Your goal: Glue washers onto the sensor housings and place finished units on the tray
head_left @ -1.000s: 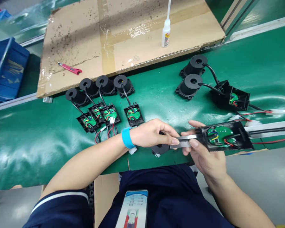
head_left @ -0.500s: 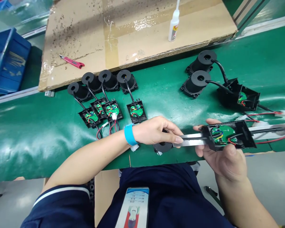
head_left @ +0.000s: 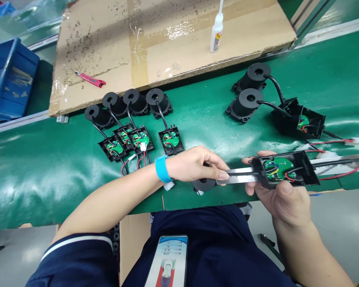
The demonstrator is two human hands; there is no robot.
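Housing [head_left: 302, 169] with green board [head_left: 279, 165] inside

The right hand [head_left: 279, 195] has drawn the box [head_left: 284, 169] away from the left hand [head_left: 197, 163], baring more of the metal strip [head_left: 239, 176] between them.

The tabletop [head_left: 48, 175] is showing a glossy green with pale streaks of glare, and the cardboard sheet [head_left: 107, 44] on it is looking tan, speckled with dark spots and crossed by shiny clear tape, carrying a red utility knife [head_left: 89, 79] and a white glue bottle [head_left: 216, 32] with a yellow and red label. The black housing [head_left: 287, 169] in the right hand [head_left: 283, 199] is showing a green circuit board [head_left: 279, 165] with red, yellow, blue and black wires, while a silver metal strip [head_left: 239, 175] is gleaming beside a black ring coil [head_left: 204, 184]. The left hand [head_left: 194, 164] is wearing a bright blue wristband [head_left: 161, 169], the sleeves and lap are showing navy with a white stripe, and a blue bin [head_left: 8, 79] is sitting at the far left.
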